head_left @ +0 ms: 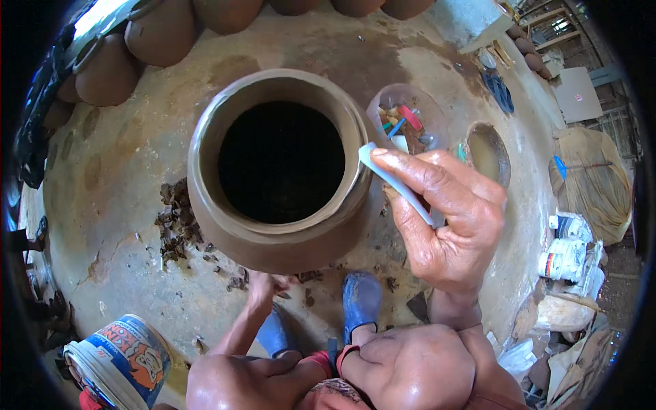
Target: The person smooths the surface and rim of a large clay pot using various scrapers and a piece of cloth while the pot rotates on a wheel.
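While the right hand [458,219] pinches a pale blue scraper [400,181] between thumb and fingers, its tip at the rim of a clay pot [273,242], the left hand [266,281] is partly hidden below; its grip I cannot tell. The pot sits well in from the floor's far edge, neck and rim seemingly formed; any remaining surface work is unclear. Dark scraps [178,229] lie to its left.

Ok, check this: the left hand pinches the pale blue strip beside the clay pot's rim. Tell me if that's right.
Wrong hand: the head view shows the right hand pinching the pale blue strip beside the clay pot's rim.
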### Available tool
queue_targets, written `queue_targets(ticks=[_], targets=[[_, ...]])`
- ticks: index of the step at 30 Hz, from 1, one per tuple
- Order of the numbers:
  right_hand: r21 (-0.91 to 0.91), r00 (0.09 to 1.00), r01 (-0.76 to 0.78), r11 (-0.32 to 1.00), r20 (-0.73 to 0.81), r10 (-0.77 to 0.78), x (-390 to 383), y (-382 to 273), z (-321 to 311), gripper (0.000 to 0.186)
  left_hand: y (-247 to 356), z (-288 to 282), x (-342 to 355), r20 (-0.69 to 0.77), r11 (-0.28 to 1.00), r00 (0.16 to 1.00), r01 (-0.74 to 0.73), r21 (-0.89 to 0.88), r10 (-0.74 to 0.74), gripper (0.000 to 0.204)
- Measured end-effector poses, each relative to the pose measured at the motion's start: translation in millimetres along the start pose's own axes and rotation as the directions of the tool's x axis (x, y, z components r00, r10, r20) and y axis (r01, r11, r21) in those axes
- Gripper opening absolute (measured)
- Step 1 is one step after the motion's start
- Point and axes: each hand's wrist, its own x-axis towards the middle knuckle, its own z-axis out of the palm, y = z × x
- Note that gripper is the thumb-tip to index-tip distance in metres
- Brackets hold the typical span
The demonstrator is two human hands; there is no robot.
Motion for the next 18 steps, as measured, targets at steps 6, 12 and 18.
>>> queue_targets(ticks=[6,12,18], targets=[[-0.032,0.998,-0.056,0.998,-0.019,0.055,-6,-5,-2,0.04,60,-36,31,-0.096,0.93,0.957,-0.29,-0.227,0.275,0.039],[-0.079,0.997,-0.079,0.994,-0.007,0.079,-2,-15,0,0.04,-44,-65,72,-0.15,0.944,0.949,-0.298,-0.141,0.277,0.046],[-0.133,0.993,-0.113,0.985,0.021,0.117,-3,-17,-3,0.041,27,16,-36,0.069,0.987,0.992,0.109,-0.122,-0.101,0.044]])
